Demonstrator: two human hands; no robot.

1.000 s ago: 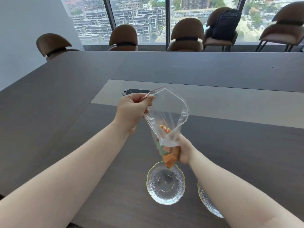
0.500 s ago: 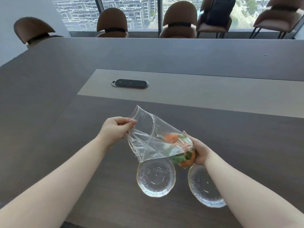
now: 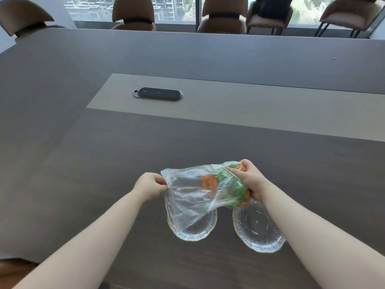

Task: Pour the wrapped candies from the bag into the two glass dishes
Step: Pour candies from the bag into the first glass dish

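Note:
A clear plastic bag (image 3: pixel 191 197) lies roughly sideways in the air, held over two glass dishes. My left hand (image 3: pixel 149 186) pinches its open rim at the left. My right hand (image 3: pixel 251 180) grips the bag's closed end at the right, bunched around orange and green wrapped candies (image 3: pixel 227 186). The left glass dish (image 3: pixel 193 230) sits on the table under the bag's mouth, partly veiled by the plastic. The right glass dish (image 3: pixel 258 230) lies just below my right hand. Both dishes hold nothing that I can see.
The dishes rest on a dark wood-grain table (image 3: pixel 104 163) with a lighter centre strip. A black oval socket cover (image 3: pixel 158 93) is set in that strip, far from the hands. Brown chairs (image 3: pixel 133 13) line the far side under the windows.
The bag has swung from hanging upright to lying sideways. My right hand has risen with the candy end, and my left hand has dropped with the rim toward the left dish.

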